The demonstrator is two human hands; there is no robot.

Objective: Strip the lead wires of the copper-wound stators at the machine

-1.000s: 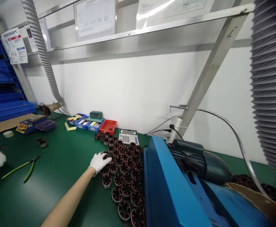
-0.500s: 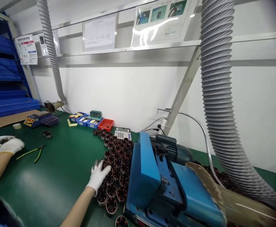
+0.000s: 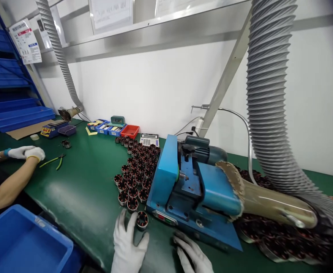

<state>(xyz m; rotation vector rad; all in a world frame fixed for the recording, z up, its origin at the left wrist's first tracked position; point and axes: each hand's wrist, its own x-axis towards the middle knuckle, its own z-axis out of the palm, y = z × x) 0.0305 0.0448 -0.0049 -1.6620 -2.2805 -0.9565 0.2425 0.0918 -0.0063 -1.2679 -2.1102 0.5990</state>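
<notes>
My left hand, in a white glove, is open low in the view with its fingers spread. Its index fingertip is beside a single motor stator, a round metal ring with black and copper-coloured parts; whether they touch is unclear. Beyond it, several more stators stand packed in rows along the left side of a blue bench machine. My right hand, gloved too, is just in front of the machine's base. Its fingers are loosely bent and apart, their tips darkened, and I see nothing held.
More stators lie right of the machine, under its duct pipe and grey hose. A co-worker's gloved hands are at left near green-handled pliers. A blue bin stands below the table edge; a calculator lies behind.
My left hand has left the stator rows and come nearer to the front one. My right hand has come into view. The camera has tilted down, and some stators at the rows' left edge stand differently.
</notes>
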